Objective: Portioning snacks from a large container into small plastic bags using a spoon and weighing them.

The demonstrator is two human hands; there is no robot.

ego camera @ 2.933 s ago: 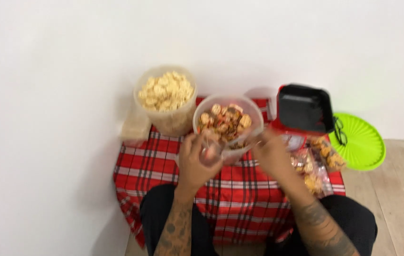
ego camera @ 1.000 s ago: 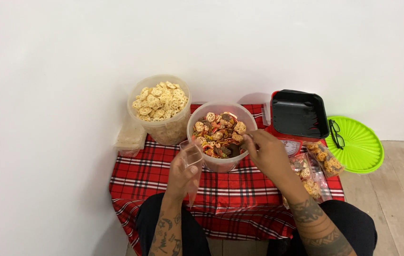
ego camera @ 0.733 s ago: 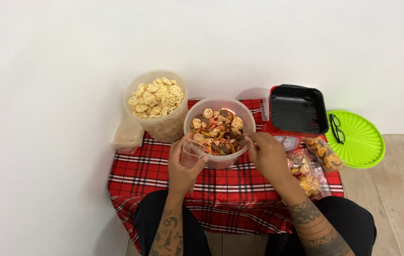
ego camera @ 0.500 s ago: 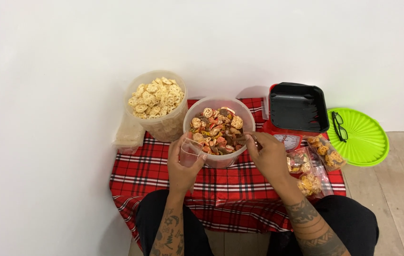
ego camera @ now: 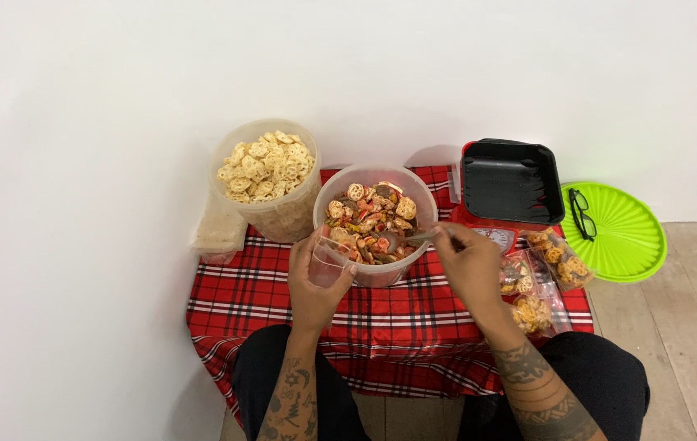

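Observation:
My left hand (ego camera: 313, 282) holds a small clear plastic bag (ego camera: 328, 263) open against the near rim of a clear tub (ego camera: 374, 273) full of mixed coloured wheel-shaped crackers (ego camera: 369, 219). My right hand (ego camera: 468, 263) grips a metal spoon (ego camera: 404, 238) whose bowl reaches into the mixed crackers. Both forearms come up from my lap over a red plaid cloth (ego camera: 397, 322).
A taller clear tub of pale crackers (ego camera: 267, 167) stands at the back left, a flat pack of bags (ego camera: 219, 233) beside it. A red scale with a black tray (ego camera: 510, 181) sits right, filled snack bags (ego camera: 540, 282) before it. A green lid (ego camera: 622, 237) carries glasses (ego camera: 581, 212).
The right hand has shifted from picking at the tub's rim to holding the spoon with its bowl in the mixed crackers. The left hand keeps the bag at the tub's edge.

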